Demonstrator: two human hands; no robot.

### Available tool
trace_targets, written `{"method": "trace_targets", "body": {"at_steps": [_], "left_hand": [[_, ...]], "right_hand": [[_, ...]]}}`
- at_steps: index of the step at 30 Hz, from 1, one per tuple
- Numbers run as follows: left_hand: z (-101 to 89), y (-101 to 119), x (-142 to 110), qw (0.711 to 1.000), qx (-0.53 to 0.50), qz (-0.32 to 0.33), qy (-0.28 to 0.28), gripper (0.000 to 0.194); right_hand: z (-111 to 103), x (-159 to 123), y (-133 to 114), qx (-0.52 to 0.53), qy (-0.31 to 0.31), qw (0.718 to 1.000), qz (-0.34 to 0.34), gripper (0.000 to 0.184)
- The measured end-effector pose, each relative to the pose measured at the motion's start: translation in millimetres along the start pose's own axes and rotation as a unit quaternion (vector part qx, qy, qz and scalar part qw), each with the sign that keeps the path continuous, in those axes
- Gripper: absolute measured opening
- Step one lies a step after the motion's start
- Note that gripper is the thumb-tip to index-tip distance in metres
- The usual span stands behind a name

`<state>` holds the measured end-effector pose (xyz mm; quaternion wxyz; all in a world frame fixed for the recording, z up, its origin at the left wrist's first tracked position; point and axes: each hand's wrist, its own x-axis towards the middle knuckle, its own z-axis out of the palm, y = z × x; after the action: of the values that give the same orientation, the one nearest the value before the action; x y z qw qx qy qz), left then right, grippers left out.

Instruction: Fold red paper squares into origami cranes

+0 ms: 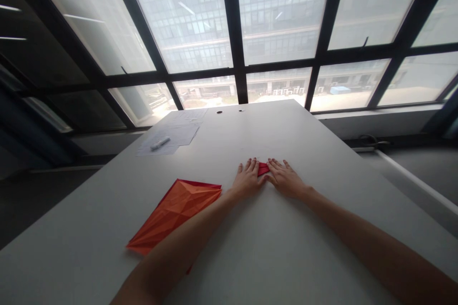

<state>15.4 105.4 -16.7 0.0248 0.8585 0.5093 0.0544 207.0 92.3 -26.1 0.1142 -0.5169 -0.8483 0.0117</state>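
Observation:
A small folded piece of red paper (263,168) lies flat on the white table, mostly covered by my hands. My left hand (248,177) presses on its left side, fingers stretched out and lying flat. From the other side, my right hand (285,178) rests on the paper's right part with its fingers spread and flat. The two thumbs come close together just below the paper. Nearer to me on the left is a larger creased sheet of orange and red paper (175,209), partly hidden under my left forearm.
The white table (322,228) runs forward to tall windows with dark frames (236,33). Printed papers (188,137) lie at its far left, with a white marker-like tube (160,143) on them. A round hole (219,112) shows near the far edge.

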Motion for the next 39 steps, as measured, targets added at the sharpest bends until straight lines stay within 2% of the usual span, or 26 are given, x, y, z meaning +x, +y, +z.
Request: {"method": "trace_targets", "body": {"at_steps": [8,14,21,25,30,35,39], "left_hand": [[0.3,0.3,0.1,1.000,0.004,-0.004,0.005,0.076],[-0.7,0.7,-1.1,1.000,-0.011,-0.002,0.009,0.074],[-6.3,3.7,-3.2,0.999,-0.007,0.033,0.016,0.059],[-6.4,2.9,-2.6,0.999,-0.012,0.036,0.013,0.059],[-4.7,1.4,-1.4,0.999,-0.012,0.036,0.009,0.059],[-5.3,2.6,-2.1,0.999,-0.017,0.037,0.024,0.057],[-7.8,3.9,-2.9,0.995,-0.005,0.080,0.055,0.052]], "right_hand": [[-1.9,3.7,3.8,-0.012,0.051,0.997,0.063,0.055],[-2.5,4.8,4.1,0.034,0.025,0.999,-0.022,0.053],[-4.5,3.7,1.1,0.017,0.021,0.999,-0.027,0.050],[-9.8,4.0,0.1,0.000,0.043,0.999,-0.027,0.045],[-12.0,5.3,-0.2,0.035,0.090,0.995,0.013,0.043],[-6.4,4.7,-0.9,0.066,0.067,0.995,-0.031,0.040],[-5.3,4.7,-1.2,0.066,0.064,0.995,-0.038,0.039]]}}
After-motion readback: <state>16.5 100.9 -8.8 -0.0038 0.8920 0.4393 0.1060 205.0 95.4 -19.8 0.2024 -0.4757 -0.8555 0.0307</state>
